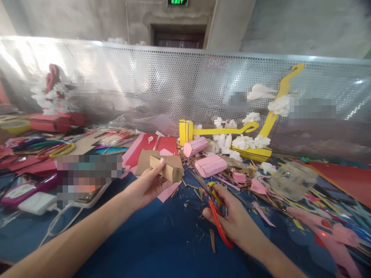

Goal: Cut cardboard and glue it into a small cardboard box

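My left hand [150, 183] grips a folded piece of brown cardboard [174, 172], thumb pressed on its top face and fingers underneath. Another curved brown cardboard sheet [143, 160] shows just behind it; whether the two are joined I cannot tell. In my right hand [228, 210] is a pair of scissors [216, 218] with red and yellow on the handles, blades pointing up and left towards the cardboard but apart from it. Two pink boxy paper pieces [211, 166] [195, 146] lie just beyond the blades. Brown and pink scraps [213, 239] are scattered around on the blue tabletop [162, 239].
Yellow paper shapes with white tufts [252, 143] stand at the back against a perforated metal panel [174, 77]. A red construction with white tufts [53, 119] is at the far left. A pink glue gun [327, 231] lies right, a phone with a white cable [92, 195] left.
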### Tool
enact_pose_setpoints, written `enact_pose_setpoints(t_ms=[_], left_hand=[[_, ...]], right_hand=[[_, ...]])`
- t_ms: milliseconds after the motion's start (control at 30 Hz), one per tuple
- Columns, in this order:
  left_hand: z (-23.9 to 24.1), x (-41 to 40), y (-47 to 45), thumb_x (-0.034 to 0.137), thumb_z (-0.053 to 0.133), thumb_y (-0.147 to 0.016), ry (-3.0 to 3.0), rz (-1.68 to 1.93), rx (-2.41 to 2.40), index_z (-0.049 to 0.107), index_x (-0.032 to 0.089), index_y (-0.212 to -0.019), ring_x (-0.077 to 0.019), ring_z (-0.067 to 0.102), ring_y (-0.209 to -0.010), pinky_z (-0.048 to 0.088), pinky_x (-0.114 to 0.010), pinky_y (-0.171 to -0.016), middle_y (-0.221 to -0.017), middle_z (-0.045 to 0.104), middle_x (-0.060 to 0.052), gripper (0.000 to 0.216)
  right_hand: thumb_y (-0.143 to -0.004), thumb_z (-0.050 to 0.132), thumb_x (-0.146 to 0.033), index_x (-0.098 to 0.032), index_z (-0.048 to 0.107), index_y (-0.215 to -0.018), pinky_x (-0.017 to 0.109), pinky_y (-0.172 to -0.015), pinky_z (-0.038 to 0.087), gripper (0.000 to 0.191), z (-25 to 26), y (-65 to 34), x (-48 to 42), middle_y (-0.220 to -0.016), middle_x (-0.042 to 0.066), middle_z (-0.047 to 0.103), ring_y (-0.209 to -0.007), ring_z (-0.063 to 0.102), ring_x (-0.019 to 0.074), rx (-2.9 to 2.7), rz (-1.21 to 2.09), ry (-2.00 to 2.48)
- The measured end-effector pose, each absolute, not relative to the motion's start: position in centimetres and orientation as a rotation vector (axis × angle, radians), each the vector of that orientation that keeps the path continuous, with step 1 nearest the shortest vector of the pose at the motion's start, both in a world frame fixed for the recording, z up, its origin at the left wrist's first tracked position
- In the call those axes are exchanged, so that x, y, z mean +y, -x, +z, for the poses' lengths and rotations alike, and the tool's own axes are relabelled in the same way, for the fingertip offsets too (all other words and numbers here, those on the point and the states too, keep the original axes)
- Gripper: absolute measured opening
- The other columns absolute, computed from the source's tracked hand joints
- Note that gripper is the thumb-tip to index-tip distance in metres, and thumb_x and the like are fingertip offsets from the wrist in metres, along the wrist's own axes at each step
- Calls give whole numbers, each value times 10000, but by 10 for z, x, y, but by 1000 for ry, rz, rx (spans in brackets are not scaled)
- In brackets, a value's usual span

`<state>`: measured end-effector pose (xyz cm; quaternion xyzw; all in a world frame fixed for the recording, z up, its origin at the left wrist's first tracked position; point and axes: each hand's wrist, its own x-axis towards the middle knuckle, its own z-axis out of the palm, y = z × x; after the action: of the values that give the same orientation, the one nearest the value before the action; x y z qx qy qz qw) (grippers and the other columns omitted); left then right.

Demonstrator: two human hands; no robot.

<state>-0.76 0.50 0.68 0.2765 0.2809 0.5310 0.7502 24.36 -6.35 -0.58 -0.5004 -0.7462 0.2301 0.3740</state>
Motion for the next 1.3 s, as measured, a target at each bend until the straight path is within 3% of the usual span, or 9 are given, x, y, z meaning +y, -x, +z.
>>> enact_pose_setpoints(t_ms=[167,367,567,667,1133,1300], left_hand=[[8,6,7,213,652,-980,-589,1167,565,622,79,-1227,-231,785,-894,679,-281,-750,-1075,770,-176,283],[7,5,5,284,752,-908,-697,1166,601,602,128,-1188,-209,762,-936,662,-285,-787,-1147,746,-150,354],[-3,-2,1,205,859,-747,-1479,1382,820,458,215,-1306,-205,725,-947,594,-352,-894,-1132,708,-75,688],[-8,-3,3,196,786,-796,-1812,1405,918,420,246,-1336,-195,688,-991,544,-359,-951,-1126,679,-51,654],[-4,-9,1,169,695,-814,-1948,1266,931,393,238,-1334,-200,666,-993,565,-322,-841,-1111,669,-66,605],[-4,-10,0,161,680,-801,-1897,1246,881,389,228,-1347,-197,656,-951,558,-270,-719,-1101,643,-69,623]], right_hand=[[-854,666,-490,-206,599,-1053,313,-747,519,353,-11,-244,-59,-931,45,665,-818,625,227,-1887,509,1374],[-869,639,-555,-193,595,-1078,342,-768,510,420,-9,-246,-58,-933,56,671,-815,628,236,-1870,497,1451],[-859,630,-550,-206,596,-1014,336,-763,523,380,-11,-247,-56,-980,74,691,-862,657,248,-1815,462,1443],[-863,629,-536,-210,596,-993,326,-742,524,353,-11,-247,-55,-984,73,691,-858,657,243,-1811,449,1450],[-839,668,-468,-200,615,-1036,329,-753,509,337,-9,-245,-58,-912,43,680,-796,632,230,-1833,487,1439],[-830,668,-478,-208,622,-1006,320,-723,503,325,-6,-244,-58,-883,36,678,-770,623,226,-1832,454,1444]])
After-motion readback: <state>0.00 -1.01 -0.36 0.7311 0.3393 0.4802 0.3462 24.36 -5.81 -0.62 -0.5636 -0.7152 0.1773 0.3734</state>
